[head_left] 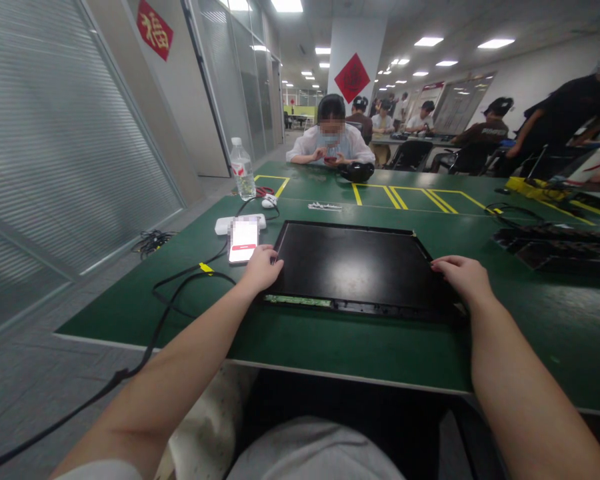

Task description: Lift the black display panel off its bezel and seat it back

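A black LCD screen panel (355, 267) lies flat on the green table, face up. Along its near edge a strip of green circuit board (298, 301) is exposed. My left hand (263, 269) pinches the panel's left edge, fingers closed at the frame. On the opposite side, my right hand (466, 277) has thumb and fingertips pressed together at the right edge. Just beyond my left hand lies a phone (243, 241) with its screen lit.
Behind the phone are a white case (225, 225), a water bottle (243, 170) and a cable (180, 272). Small parts (325, 207) lie beyond the panel. Black frames (555, 247) stand at the right. A person (353, 143) sits across the table.
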The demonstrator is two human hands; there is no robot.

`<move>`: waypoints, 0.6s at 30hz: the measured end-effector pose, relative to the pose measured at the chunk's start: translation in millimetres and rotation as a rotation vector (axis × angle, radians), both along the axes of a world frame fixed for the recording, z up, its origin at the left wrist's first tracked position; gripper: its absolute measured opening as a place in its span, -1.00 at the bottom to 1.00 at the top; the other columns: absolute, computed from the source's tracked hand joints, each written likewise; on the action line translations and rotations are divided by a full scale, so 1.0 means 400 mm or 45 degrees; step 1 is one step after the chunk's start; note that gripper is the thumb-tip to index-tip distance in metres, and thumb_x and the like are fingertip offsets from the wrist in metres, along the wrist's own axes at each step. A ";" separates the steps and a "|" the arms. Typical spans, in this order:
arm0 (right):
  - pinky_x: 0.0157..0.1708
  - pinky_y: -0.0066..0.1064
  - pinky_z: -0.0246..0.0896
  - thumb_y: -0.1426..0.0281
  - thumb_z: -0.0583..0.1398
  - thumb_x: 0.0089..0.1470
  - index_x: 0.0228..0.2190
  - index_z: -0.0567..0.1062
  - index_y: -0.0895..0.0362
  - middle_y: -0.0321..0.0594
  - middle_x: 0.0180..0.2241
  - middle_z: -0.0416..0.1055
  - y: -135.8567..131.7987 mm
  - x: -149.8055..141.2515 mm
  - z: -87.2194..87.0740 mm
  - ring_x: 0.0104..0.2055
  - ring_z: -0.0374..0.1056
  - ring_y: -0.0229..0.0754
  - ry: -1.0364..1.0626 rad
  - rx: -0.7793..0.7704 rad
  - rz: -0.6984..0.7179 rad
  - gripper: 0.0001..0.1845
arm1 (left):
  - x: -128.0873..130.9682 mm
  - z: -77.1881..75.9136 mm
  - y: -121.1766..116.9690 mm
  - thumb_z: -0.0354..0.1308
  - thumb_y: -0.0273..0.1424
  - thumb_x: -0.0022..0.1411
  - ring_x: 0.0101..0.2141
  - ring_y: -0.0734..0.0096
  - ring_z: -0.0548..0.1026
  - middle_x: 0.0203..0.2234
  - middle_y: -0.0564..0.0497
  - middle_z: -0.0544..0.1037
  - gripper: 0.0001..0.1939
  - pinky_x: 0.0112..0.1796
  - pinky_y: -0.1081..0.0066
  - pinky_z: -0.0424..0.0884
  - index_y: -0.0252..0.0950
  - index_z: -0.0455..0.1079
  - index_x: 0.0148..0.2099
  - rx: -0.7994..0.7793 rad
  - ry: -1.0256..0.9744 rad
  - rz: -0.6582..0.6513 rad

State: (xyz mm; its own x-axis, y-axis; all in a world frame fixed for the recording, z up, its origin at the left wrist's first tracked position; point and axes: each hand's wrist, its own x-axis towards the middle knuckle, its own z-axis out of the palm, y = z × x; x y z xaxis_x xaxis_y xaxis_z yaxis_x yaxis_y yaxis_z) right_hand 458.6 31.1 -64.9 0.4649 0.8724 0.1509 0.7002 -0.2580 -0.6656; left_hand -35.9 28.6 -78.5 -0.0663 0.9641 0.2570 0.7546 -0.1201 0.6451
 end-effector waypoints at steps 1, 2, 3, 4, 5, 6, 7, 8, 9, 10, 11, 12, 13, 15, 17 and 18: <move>-0.09 -0.09 0.38 0.22 0.28 -0.12 -0.46 0.68 -0.01 -0.19 -0.39 0.62 -0.002 -0.003 0.004 -0.31 0.51 0.04 0.002 -0.006 -0.002 -0.81 | 0.000 -0.001 0.000 0.28 -0.31 0.10 0.17 -0.14 0.46 0.01 -0.24 0.55 -0.89 0.28 0.03 0.31 -0.22 0.53 -0.33 0.004 0.005 0.000; -0.10 -0.10 0.38 0.23 0.28 -0.12 -0.45 0.68 -0.01 -0.19 -0.38 0.62 -0.004 -0.006 0.007 -0.30 0.51 0.04 0.002 -0.009 -0.002 -0.82 | 0.000 -0.002 0.001 0.28 -0.31 0.10 0.17 -0.14 0.46 0.02 -0.24 0.54 -0.89 0.28 0.04 0.31 -0.22 0.53 -0.32 0.007 0.011 0.000; -0.10 -0.11 0.38 0.23 0.28 -0.12 -0.46 0.68 0.00 -0.18 -0.38 0.62 -0.006 -0.008 0.010 -0.30 0.51 0.04 0.002 -0.011 -0.002 -0.82 | 0.000 -0.003 0.001 0.29 -0.32 0.10 0.18 -0.13 0.46 0.02 -0.24 0.54 -0.89 0.28 0.05 0.31 -0.22 0.54 -0.31 0.008 0.018 0.000; -0.10 -0.12 0.37 0.24 0.28 -0.12 -0.45 0.68 0.00 -0.18 -0.38 0.62 -0.007 -0.010 0.012 -0.29 0.51 0.04 0.005 -0.014 -0.003 -0.81 | 0.000 -0.004 0.001 0.28 -0.32 0.10 0.18 -0.13 0.46 0.02 -0.24 0.54 -0.88 0.29 0.05 0.31 -0.23 0.54 -0.30 0.008 0.025 0.000; -0.09 -0.12 0.37 0.24 0.28 -0.11 -0.45 0.68 0.00 -0.18 -0.38 0.62 -0.007 -0.011 0.013 -0.28 0.50 0.04 0.010 -0.017 -0.007 -0.81 | 0.001 -0.004 0.001 0.28 -0.32 0.10 0.18 -0.13 0.45 0.02 -0.24 0.54 -0.88 0.29 0.04 0.31 -0.23 0.55 -0.29 0.004 0.032 0.001; -0.08 -0.11 0.36 0.23 0.28 -0.11 -0.45 0.69 0.00 -0.19 -0.38 0.62 -0.007 -0.011 0.013 -0.28 0.50 0.03 0.016 -0.023 -0.011 -0.81 | 0.001 -0.003 0.000 0.28 -0.33 0.10 0.18 -0.14 0.45 0.03 -0.24 0.54 -0.87 0.29 0.04 0.31 -0.24 0.56 -0.27 -0.002 0.037 0.001; -0.06 -0.11 0.36 0.23 0.28 -0.11 -0.44 0.69 0.00 -0.20 -0.37 0.62 -0.007 -0.011 0.013 -0.27 0.50 0.03 0.026 -0.031 -0.015 -0.80 | 0.003 -0.002 -0.001 0.28 -0.33 0.11 0.19 -0.14 0.45 0.03 -0.24 0.54 -0.85 0.29 0.03 0.30 -0.25 0.57 -0.25 -0.006 0.041 0.000; -0.05 -0.11 0.35 0.23 0.28 -0.10 -0.43 0.69 0.00 -0.21 -0.36 0.63 -0.007 -0.010 0.012 -0.27 0.50 0.03 0.039 -0.038 -0.018 -0.80 | 0.005 0.000 -0.003 0.28 -0.34 0.11 0.19 -0.14 0.45 0.03 -0.24 0.53 -0.83 0.30 0.03 0.30 -0.25 0.58 -0.22 -0.007 0.042 -0.006; -0.05 -0.11 0.35 0.22 0.28 -0.10 -0.43 0.69 -0.01 -0.21 -0.35 0.63 -0.006 -0.009 0.011 -0.27 0.50 0.03 0.052 -0.042 -0.018 -0.80 | 0.007 0.002 -0.006 0.27 -0.35 0.12 0.20 -0.13 0.44 0.05 -0.25 0.52 -0.80 0.31 0.03 0.29 -0.26 0.59 -0.18 -0.003 0.040 -0.014; -0.06 -0.12 0.36 0.22 0.28 -0.10 -0.42 0.69 -0.01 -0.21 -0.34 0.63 -0.006 -0.008 0.009 -0.26 0.51 0.03 0.063 -0.045 -0.017 -0.79 | 0.009 0.005 -0.009 0.27 -0.36 0.13 0.21 -0.12 0.44 0.07 -0.24 0.51 -0.76 0.31 0.04 0.28 -0.27 0.60 -0.13 0.004 0.035 -0.025; -0.07 -0.12 0.36 0.21 0.28 -0.10 -0.42 0.69 -0.01 -0.21 -0.34 0.63 -0.005 -0.007 0.007 -0.26 0.51 0.03 0.071 -0.045 -0.013 -0.79 | 0.012 0.007 -0.012 0.27 -0.36 0.14 0.21 -0.10 0.44 0.09 -0.24 0.49 -0.71 0.32 0.05 0.28 -0.28 0.61 -0.08 0.012 0.026 -0.034; -0.08 -0.12 0.37 0.21 0.28 -0.11 -0.42 0.69 -0.01 -0.21 -0.34 0.63 -0.004 -0.005 0.005 -0.26 0.51 0.03 0.073 -0.040 -0.010 -0.79 | 0.014 0.010 -0.015 0.27 -0.37 0.14 0.21 -0.09 0.44 0.10 -0.24 0.48 -0.68 0.33 0.06 0.27 -0.28 0.61 -0.03 0.018 0.018 -0.042; -0.09 -0.11 0.38 0.21 0.28 -0.11 -0.43 0.68 -0.01 -0.21 -0.35 0.63 -0.003 -0.004 0.003 -0.27 0.50 0.03 0.069 -0.035 -0.008 -0.79 | 0.015 0.012 -0.018 0.27 -0.38 0.14 0.21 -0.08 0.44 0.12 -0.24 0.47 -0.65 0.33 0.07 0.27 -0.28 0.60 0.00 0.019 0.014 -0.047; -0.12 -0.12 0.38 0.21 0.28 -0.12 -0.43 0.68 -0.01 -0.21 -0.37 0.62 -0.001 -0.001 0.000 -0.29 0.50 0.03 0.047 -0.023 -0.007 -0.79 | 0.017 0.015 -0.021 0.27 -0.39 0.15 0.22 -0.08 0.44 0.13 -0.25 0.46 -0.62 0.34 0.06 0.26 -0.30 0.60 0.03 0.009 0.022 -0.050; -0.14 -0.13 0.39 0.20 0.27 -0.12 -0.42 0.68 0.00 -0.20 -0.38 0.62 0.002 0.002 -0.003 -0.31 0.49 0.01 0.030 -0.011 -0.003 -0.78 | 0.017 0.018 -0.022 0.26 -0.41 0.17 0.23 -0.08 0.43 0.14 -0.26 0.47 -0.62 0.34 0.04 0.25 -0.30 0.59 0.06 0.004 0.048 -0.045; -0.15 -0.13 0.39 0.20 0.27 -0.12 -0.42 0.68 0.00 -0.20 -0.38 0.62 0.003 0.004 -0.004 -0.31 0.49 0.01 0.026 -0.007 0.002 -0.78 | 0.017 0.021 -0.022 0.26 -0.42 0.19 0.23 -0.07 0.43 0.15 -0.26 0.47 -0.61 0.34 0.03 0.25 -0.31 0.59 0.07 0.004 0.063 -0.040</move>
